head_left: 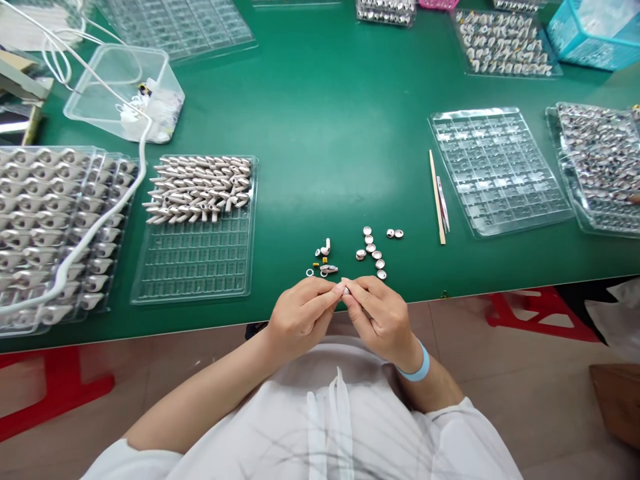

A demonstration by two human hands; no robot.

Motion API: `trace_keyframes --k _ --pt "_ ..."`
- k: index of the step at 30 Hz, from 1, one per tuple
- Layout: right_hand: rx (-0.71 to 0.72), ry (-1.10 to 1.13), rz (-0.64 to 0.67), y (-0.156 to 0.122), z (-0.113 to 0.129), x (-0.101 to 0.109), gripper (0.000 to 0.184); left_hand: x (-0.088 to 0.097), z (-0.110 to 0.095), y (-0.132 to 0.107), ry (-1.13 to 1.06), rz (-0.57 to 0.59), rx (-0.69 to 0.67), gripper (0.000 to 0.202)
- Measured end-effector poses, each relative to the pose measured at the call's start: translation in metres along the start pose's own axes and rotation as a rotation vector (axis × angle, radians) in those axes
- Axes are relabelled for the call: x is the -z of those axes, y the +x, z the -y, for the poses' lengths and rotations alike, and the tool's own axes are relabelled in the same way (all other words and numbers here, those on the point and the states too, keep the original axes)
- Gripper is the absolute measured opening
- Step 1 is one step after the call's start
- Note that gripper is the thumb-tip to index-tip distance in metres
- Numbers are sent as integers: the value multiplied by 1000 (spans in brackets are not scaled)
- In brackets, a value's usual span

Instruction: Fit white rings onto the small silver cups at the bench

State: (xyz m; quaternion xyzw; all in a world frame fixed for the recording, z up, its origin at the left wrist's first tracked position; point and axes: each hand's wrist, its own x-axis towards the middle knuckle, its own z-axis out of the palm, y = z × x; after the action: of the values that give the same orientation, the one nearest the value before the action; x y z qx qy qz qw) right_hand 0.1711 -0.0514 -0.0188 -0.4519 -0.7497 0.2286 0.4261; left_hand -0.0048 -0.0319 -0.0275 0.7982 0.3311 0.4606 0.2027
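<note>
My left hand (304,313) and my right hand (380,313) meet at the table's front edge, fingertips pinched together. Between them is a small silvery earbud part (346,291), mostly hidden by the fingers. Just beyond my left hand lie a stemmed earbud shell (326,247), another silvery stemmed piece (329,269), a white ring (309,273) and tiny yellow pieces (325,260). Past my right hand, several round silvery caps (371,249) form a loose, bent row. Two more caps (395,233) sit a little to their right.
On the left stand a partly filled tray of earbud shells (195,267), larger stacked trays (45,233), a white cable (107,213) and a clear tub (167,80). To the right lie a wooden stick (437,197), tweezers (443,203), a clear tray (500,173) and a filled tray (600,160).
</note>
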Motion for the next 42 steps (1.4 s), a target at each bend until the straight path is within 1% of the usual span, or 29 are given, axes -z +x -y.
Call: trace_keyframes --k 5,9,14,19,23,32,36,42 --pt "43 -85 -32 -2 0 -2 39 0 0 1 19 7 16 34" --pt "51 -110 -12 -5 0 -4 43 0 1 1 23 7 4 34" --pt "-11 -27 -1 -3 3 -3 37 2 1 2 21 26 -10 31" --pt "-103 99 -21 3 8 2 28 4 0 5 21 46 -16 34" --pt "-121 107 -27 3 9 3 27 4 -1 5 39 51 -24 36" --pt "-43 -21 -85 -2 11 -5 34 -1 2 0 89 43 -80 36" --pt "-4 -93 -80 -3 11 -5 33 -1 2 -1 118 47 -92 34" --pt "26 -136 -44 -2 9 -4 29 0 0 -1 178 74 -92 36"
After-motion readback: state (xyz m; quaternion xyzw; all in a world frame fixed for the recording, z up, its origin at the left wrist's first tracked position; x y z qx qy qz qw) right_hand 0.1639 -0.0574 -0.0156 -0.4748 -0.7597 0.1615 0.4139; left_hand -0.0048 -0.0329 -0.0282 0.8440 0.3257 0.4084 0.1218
